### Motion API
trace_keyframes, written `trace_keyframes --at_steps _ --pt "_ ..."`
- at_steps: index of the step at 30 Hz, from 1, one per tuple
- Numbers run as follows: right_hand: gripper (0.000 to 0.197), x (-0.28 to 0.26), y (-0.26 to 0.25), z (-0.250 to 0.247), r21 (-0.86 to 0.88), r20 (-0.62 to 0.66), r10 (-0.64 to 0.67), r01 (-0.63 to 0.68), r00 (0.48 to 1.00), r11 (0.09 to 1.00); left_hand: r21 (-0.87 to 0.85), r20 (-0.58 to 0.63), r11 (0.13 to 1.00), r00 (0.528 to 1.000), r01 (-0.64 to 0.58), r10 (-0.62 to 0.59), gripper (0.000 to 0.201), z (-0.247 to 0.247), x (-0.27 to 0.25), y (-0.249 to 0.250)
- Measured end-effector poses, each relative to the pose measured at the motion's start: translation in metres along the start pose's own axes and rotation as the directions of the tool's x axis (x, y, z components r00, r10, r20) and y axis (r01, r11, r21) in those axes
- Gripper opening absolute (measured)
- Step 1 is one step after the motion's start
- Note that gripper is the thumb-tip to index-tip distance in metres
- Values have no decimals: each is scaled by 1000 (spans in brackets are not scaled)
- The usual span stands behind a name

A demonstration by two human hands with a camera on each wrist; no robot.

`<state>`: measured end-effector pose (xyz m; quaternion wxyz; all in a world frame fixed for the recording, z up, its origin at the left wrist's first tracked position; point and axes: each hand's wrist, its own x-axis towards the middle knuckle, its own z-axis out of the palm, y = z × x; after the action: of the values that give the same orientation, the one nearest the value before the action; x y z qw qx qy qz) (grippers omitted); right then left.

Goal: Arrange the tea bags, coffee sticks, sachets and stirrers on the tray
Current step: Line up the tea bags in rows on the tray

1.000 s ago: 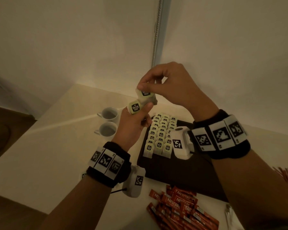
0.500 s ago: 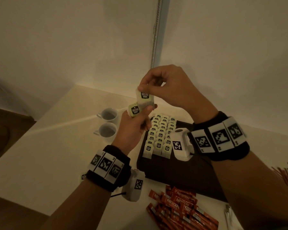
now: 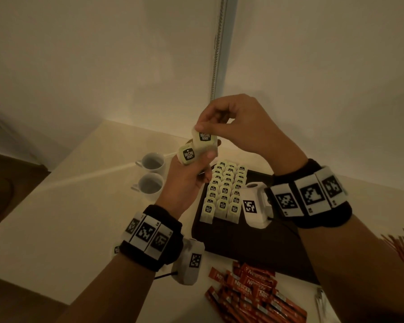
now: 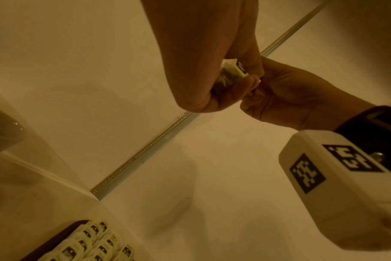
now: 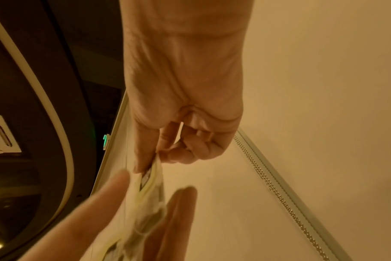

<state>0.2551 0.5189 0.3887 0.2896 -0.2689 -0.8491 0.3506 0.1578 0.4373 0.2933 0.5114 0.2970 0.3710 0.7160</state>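
Item: my right hand [image 3: 240, 127] pinches one tea bag [image 3: 204, 142]; my left hand [image 3: 187, 180] grips another tea bag [image 3: 187, 155], above tray [image 3: 243, 243].

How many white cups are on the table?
2. The far cup and the near cup stand side by side on the table, left of the dark tray. No others show.

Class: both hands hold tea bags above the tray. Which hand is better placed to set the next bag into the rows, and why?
Probably the right hand: it pinches the upper tea bag by its top, above the rows on the tray; the left hand grips the rest.
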Motion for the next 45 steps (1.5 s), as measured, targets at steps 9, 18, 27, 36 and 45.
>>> trace_keyframes --at_steps 9,18,27,36,45 --pt "11 -6 10 -10 57 -53 66 -63 996 996 32 -28 998 999 47 -46 12 -4 -1 -11" --pt "5 -60 100 16 -157 153 328 -305 932 939 6 -227 946 922 323 -313 56 -50 -3 -17" --pt "13 -105 198 86 -277 326 613 -547 720 790 -24 -218 954 930 299 -297 75 -63 3 -15" --pt "15 -99 233 107 -290 180 628 -569 758 770 -4 -190 951 934 308 -303 83 -65 7 -20" --pt "24 -50 151 82 98 -54 410 -404 910 909 48 -95 948 946 315 -309 81 -57 10 -22"
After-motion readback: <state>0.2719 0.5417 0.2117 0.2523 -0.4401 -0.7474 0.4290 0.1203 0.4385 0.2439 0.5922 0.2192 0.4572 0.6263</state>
